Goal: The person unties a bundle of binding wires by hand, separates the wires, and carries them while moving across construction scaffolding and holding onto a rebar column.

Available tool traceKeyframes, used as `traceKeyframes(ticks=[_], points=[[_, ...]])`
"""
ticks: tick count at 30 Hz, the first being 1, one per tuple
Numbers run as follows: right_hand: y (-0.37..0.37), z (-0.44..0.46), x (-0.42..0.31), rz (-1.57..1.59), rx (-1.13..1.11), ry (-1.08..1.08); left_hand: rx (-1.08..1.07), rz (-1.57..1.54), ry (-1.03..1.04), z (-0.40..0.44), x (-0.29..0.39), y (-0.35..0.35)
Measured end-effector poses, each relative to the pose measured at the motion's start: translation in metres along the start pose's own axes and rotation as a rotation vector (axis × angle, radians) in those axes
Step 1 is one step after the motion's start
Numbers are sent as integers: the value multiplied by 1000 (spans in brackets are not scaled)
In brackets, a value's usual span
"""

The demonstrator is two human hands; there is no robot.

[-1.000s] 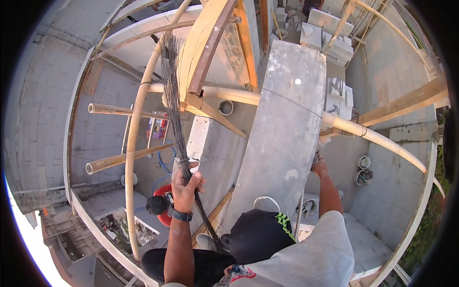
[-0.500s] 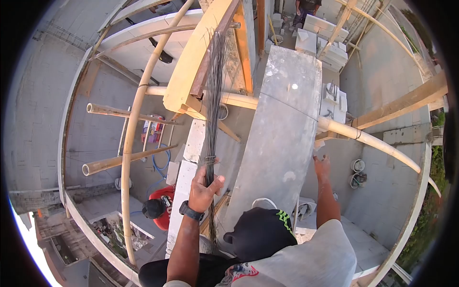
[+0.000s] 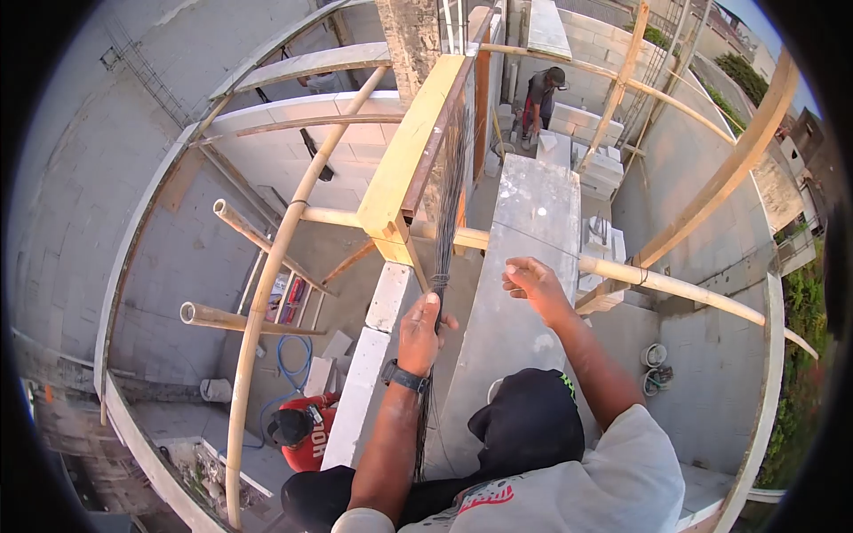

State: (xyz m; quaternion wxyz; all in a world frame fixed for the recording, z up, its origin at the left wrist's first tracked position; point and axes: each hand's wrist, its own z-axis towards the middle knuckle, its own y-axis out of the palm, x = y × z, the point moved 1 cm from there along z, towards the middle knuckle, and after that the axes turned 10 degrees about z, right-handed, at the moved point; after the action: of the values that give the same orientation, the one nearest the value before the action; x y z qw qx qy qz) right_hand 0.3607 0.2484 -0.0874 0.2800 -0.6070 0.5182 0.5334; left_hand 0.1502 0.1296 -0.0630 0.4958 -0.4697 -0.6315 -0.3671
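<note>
My left hand (image 3: 421, 336) is closed around a bundle of thin dark tie wire (image 3: 450, 204), with the thumb pressed along it. The bundle runs up beside a yellow wooden beam (image 3: 410, 142), and its lower strands hang below my wrist. A wrap of wire binds it just above my thumb. My right hand (image 3: 536, 286) hovers over a long grey board (image 3: 506, 329), fingers apart and slightly bent, with nothing visible in them. Beside my left hand runs a white block wall (image 3: 360, 395).
Bamboo poles (image 3: 293, 213) cross on the left, and another pole (image 3: 684, 289) spans the right. Below on the left is a person in a red shirt (image 3: 306, 435). Another person (image 3: 540, 96) stands at the back near stacked white blocks (image 3: 600, 164). Buckets (image 3: 654, 355) sit lower right.
The view has tilted up, showing more of the back. My right hand has come up and inward over the board. My left hand still grips the wire bundle.
</note>
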Motion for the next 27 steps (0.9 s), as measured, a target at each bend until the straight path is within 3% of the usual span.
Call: traceKeyframes(ticks=[4,6,12,16,23,27], points=[[61,-9,-59,38,-161,71,-76,-86,19,-5,19,2],[90,-14,-78,74,-360,146,-182,-204,18,-13,32,4],[124,-17,-98,3,-173,32,-232,-223,65,-22,44,13],[137,-32,-120,245,-123,115,-287,-286,62,-28,52,9],[145,-22,-114,517,-49,-56,-274,-230,47,-32,56,9],[141,-26,-114,474,53,-145,-303,-195,38,-28,50,16]])
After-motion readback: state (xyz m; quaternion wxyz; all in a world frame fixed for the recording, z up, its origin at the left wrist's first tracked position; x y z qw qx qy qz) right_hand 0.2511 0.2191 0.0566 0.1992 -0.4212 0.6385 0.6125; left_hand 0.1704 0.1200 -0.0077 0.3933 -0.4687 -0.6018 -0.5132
